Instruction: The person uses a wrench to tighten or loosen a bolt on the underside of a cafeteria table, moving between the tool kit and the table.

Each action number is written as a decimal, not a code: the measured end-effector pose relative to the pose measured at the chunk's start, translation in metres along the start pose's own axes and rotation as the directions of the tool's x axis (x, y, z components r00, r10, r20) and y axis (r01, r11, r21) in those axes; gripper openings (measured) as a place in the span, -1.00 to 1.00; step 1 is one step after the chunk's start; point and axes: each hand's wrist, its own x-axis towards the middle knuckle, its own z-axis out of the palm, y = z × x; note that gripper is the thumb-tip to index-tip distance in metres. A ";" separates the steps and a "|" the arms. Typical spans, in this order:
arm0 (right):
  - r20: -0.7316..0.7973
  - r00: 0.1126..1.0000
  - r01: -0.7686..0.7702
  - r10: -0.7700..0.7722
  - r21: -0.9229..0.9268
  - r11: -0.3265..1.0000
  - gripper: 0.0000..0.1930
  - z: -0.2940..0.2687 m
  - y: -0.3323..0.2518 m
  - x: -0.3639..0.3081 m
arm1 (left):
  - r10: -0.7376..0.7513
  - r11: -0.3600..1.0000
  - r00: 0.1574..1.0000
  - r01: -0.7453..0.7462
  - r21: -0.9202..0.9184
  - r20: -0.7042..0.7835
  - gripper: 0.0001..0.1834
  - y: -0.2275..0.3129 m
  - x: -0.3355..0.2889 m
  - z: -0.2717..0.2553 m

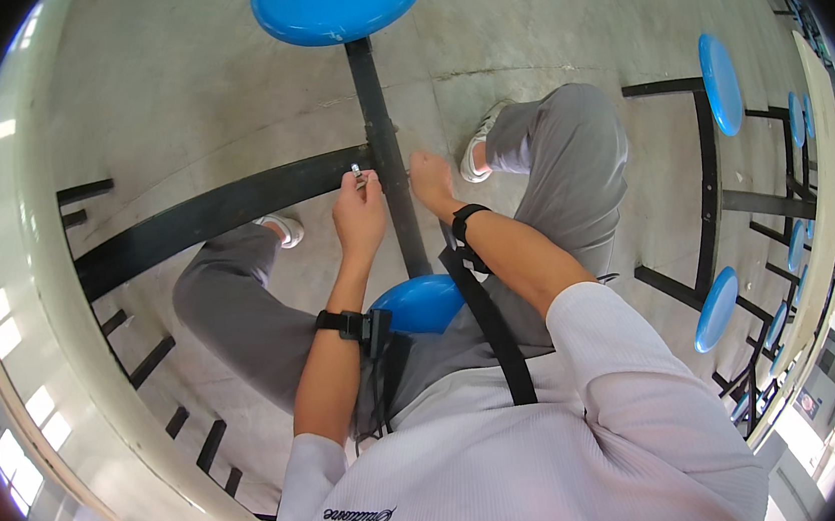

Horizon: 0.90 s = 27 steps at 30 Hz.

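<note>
Seated on a round blue seat [420,305], dressed in grey trousers [576,135] and a white ribbed shirt [518,472], legs spread apart, with light-coloured shoes [473,155] on the grey floor [517,40]. Pinching a small silvery metal piece [357,171] between thumb and fingertips of the left hand [360,214], out in front of the lap, just left of a black metal bar [379,123] and, in this view, over the near end of a long black beam [212,215] meeting that bar from the left. Too small to make out what kind of piece. Just to the right of the bar, with fingers curled inward, the right hand [430,181]; impossible to tell whether closed on anything or touching the metal. Around the wrists, black wristbands [333,321], with a boxy dark device [377,333] beside the left one. Over the lap, between the forearms, a wide black strap [489,329]. At the far end of the bar, another blue seat [340,2]. Along the left rim, a pale counter [46,266], curved by the lens; toward the right rim, more blue stools [720,84] on black frames [708,182].
</note>
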 end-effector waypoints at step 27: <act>0.454 0.841 0.212 -0.295 0.224 0.951 -0.73 -0.074 -0.054 0.015 | 0.038 0.853 0.998 -0.053 -0.519 -0.039 -0.65 0.009 -0.028 -0.059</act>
